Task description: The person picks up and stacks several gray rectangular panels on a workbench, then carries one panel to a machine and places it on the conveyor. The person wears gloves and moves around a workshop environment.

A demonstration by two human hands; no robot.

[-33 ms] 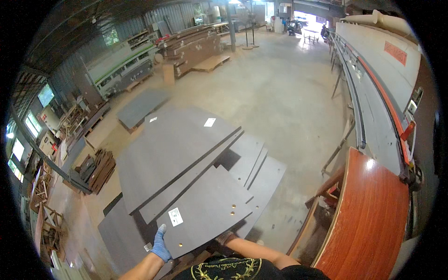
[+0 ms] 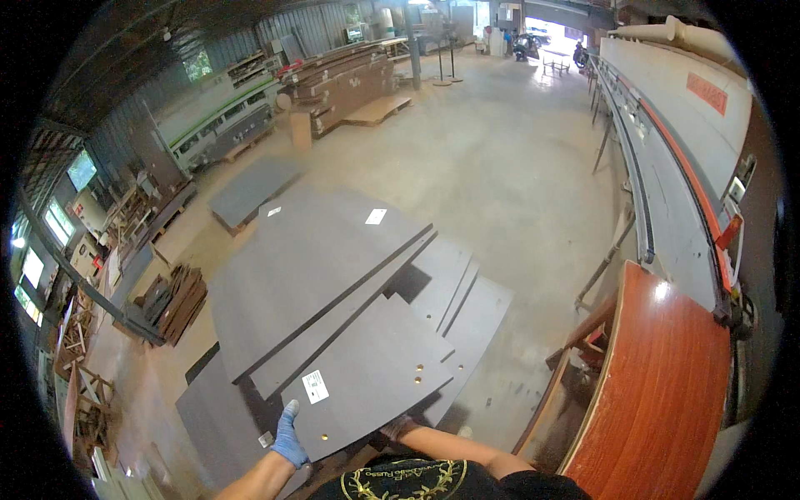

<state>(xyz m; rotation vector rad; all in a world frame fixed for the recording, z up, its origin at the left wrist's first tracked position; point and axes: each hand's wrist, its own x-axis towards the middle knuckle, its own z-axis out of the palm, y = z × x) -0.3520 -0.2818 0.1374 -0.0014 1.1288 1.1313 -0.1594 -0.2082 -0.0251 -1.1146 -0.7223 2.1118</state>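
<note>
My left hand (image 2: 288,439), in a blue work glove, grips the near edge of a dark grey panel (image 2: 371,358), its thumb lying on top and the fingers underneath. Along the same edge, further right, my right hand (image 2: 400,428) in a darker glove reaches under the panel; its fingers are mostly hidden. The panel has a white label (image 2: 316,387) and several round brass-coloured spots or holes. It lies over a loose pile of other grey panels. Behind it, a larger grey panel (image 2: 308,267) carries two small white labels.
To the right stands a reddish-brown wood-grain board (image 2: 654,383), beside a long machine (image 2: 667,158) with an orange rail. A low grey stack (image 2: 254,192) and brown offcuts (image 2: 173,304) lie on the left. Brown panels (image 2: 350,87) are piled further back.
</note>
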